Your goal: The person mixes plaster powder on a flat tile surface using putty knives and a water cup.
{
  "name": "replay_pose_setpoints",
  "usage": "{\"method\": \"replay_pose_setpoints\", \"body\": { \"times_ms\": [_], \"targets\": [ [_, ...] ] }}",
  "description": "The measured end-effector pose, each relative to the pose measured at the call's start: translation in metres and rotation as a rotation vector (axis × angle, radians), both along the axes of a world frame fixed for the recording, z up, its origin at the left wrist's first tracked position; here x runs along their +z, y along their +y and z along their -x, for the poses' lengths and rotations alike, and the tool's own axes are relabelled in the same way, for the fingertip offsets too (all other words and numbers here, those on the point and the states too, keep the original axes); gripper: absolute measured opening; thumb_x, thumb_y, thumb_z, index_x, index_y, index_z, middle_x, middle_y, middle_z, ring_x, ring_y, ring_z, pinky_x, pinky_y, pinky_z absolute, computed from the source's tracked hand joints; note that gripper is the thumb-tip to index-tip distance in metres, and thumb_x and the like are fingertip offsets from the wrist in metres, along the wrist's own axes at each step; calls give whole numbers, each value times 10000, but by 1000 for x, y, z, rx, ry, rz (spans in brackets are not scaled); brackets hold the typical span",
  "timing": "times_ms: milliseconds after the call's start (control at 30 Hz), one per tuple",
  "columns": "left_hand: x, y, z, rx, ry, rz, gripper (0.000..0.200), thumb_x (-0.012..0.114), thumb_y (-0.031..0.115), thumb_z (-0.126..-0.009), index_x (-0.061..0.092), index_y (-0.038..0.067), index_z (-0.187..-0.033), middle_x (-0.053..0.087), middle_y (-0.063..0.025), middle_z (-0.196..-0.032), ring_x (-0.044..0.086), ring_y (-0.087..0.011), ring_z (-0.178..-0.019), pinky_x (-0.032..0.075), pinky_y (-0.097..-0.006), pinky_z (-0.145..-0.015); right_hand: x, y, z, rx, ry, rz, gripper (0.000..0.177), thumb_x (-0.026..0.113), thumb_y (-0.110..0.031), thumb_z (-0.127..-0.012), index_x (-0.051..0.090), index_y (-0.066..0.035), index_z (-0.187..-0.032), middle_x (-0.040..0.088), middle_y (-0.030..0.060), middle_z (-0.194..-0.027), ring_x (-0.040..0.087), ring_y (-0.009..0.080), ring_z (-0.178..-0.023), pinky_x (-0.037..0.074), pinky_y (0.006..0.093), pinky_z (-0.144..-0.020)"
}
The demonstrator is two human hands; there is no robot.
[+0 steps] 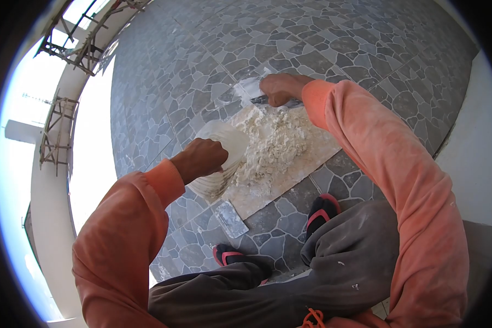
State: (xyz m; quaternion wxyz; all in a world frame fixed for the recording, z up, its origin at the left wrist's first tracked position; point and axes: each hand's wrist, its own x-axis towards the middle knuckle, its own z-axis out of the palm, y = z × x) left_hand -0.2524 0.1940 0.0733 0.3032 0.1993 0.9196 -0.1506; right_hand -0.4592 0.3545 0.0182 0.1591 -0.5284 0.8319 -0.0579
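My left hand (206, 157) is closed at the side of a whitish, rounded container (232, 143), its lower side ridged and crusted. The container is tilted beside a heap of lumpy white powder (273, 143), which lies on a pale board (279, 188). Beyond the heap, my right hand (281, 88) is in a fist around a flat trowel-like tool (251, 87), dusted white; its handle is hidden by the fingers. A grey rectangular plate (231, 219) lies on the floor by the board's near left corner.
Grey stone-patterned tiles (366, 49) cover the floor, with white dust near the heap. My feet in sandals (322, 214) stand close to the board. A pale wall (475, 142) rises on the right. Wooden scaffolding (57, 131) stands outside on the left.
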Motion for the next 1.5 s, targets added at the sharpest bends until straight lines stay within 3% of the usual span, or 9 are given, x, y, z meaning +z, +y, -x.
{"method": "replay_pose_setpoints", "body": {
  "times_ms": [433, 533, 833, 1500],
  "targets": [
    [-1, 10, 2, -36, 10, -20, 310, 763, 321, -760, 696, 19, -776, 681, -164, -787, 681, -353, -804, 541, -435, -676, -3, -1, 4, 7, -15, 1, 254, 606, -95, -706, 702, -3, -923, 678, 220, -948, 648, 378, -909, 510, 459, -769],
    [0, 14, 0, -42, -3, -23, 282, 764, 293, -758, 700, 19, -777, 686, -164, -789, 686, -349, -807, 547, -432, -667, 4, -3, 1, 8, 11, -91, 252, 617, -122, -778, 710, 12, -970, 681, 207, -1032, 652, 357, -966, 521, 431, -806],
    [-1, 24, -4, -43, -38, -19, 214, 751, 231, -771, 713, 23, -802, 699, -156, -809, 700, -329, -827, 565, -418, -663, 4, 1, 0, -21, -23, -18, 251, 601, -89, -714, 698, 8, -924, 672, 234, -961, 651, 373, -918, 513, 441, -761],
    [-2, 13, -8, -23, -41, 40, 250, 757, 269, -772, 711, 27, -816, 703, -156, -833, 700, -326, -840, 566, -422, -658, 3, -1, 1, 1, 5, -70, 273, 600, -90, -718, 702, -11, -959, 678, 215, -989, 648, 370, -943, 516, 443, -791]
  ]
}}
